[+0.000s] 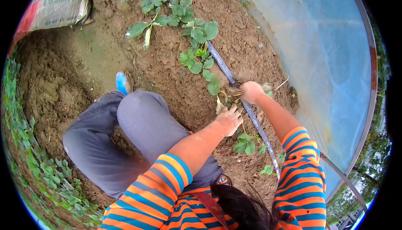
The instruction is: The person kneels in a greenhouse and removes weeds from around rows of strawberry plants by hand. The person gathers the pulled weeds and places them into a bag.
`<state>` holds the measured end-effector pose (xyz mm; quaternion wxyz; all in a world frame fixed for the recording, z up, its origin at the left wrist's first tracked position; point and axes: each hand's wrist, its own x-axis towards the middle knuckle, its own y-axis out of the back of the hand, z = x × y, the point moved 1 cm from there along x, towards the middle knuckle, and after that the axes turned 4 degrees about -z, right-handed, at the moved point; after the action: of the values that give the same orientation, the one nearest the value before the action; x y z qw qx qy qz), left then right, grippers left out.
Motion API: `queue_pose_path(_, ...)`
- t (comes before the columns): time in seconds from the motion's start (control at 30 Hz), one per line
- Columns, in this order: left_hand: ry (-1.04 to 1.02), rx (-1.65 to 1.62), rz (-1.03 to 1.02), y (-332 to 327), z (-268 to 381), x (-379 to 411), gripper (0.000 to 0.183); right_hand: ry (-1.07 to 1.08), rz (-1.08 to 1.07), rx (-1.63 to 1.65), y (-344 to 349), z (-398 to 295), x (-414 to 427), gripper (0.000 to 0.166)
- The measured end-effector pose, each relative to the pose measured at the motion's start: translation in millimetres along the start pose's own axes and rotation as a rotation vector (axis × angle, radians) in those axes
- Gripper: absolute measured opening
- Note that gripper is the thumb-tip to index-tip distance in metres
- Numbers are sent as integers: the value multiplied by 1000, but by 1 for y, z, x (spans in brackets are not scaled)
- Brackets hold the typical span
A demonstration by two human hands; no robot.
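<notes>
My left hand [229,120] reaches down to the soil with its fingers apart, beside a pale withered leaf [219,105] of a strawberry plant. Just above and to its right, my right hand [252,92] is closed on brownish plant stems [235,94], over a dark drip irrigation tube [221,62]. Slight blur covers this hand, and its fingertips are partly hidden. Green strawberry plants [198,35] grow along the tube, above my hands in the picture. A smaller strawberry plant [245,144] stands below my left hand.
Blue-tinted plastic sheeting [329,41] on a curved metal frame rises at the right. A woven fertilizer sack [59,7] lies at the upper left. My bent knees [144,113] and a blue shoe [122,83] are beside the soil bed. Another plant row [47,170] runs along the left.
</notes>
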<state>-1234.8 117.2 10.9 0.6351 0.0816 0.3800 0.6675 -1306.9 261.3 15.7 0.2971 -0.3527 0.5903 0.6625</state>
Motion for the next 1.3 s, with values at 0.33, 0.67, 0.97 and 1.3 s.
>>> queue_pose_path(0.33,42,173,-28,-7,11,4,39,12,100,856,8,0,-41,38)
queue_pose_path(0.67,36,178,-105,-3,12,0,37,-157,-119,266,-25,-7,8,37)
queue_pose_path(0.97,21,178,-63,-9,11,2,35,-167,17,213,-11,40,-14,23)
queue_pose_path(1.3,20,207,-45,-9,14,-1,32,62,99,138,-12,-49,-5,22)
